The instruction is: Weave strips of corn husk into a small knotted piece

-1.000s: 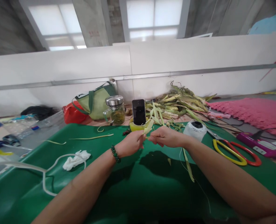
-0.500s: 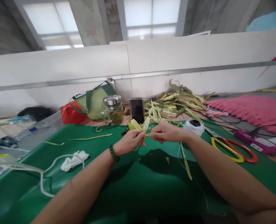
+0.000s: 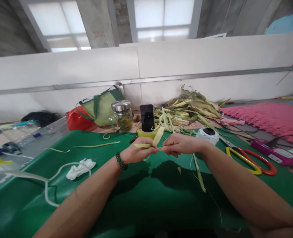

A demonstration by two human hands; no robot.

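My left hand [image 3: 137,151], wearing a dark green bead bracelet, is closed on pale green leaf strips [image 3: 158,136] that look like husk or a long plant leaf. One strip stands up above the fingers and another lies across them to the left. Close by on the right, my right hand [image 3: 175,144] pinches a thin end of the same strips, so the two hands almost meet. Both are held over a green mat [image 3: 141,201]. Below the right wrist a loose leaf strip [image 3: 199,175] and a thin white thread lie on the mat.
Behind the hands are a phone [image 3: 147,118] on a yellow-green stand, a glass mug [image 3: 123,119] and a leaf heap [image 3: 189,105]. To the right lie a white thread spool [image 3: 207,135] and scissors [image 3: 250,160]. A white tissue [image 3: 80,169] and cable are at left.
The leaf strips have shifted: one now lies flat to the left over my left hand, the other leans up to the right. My right hand has turned slightly and moved a little right.
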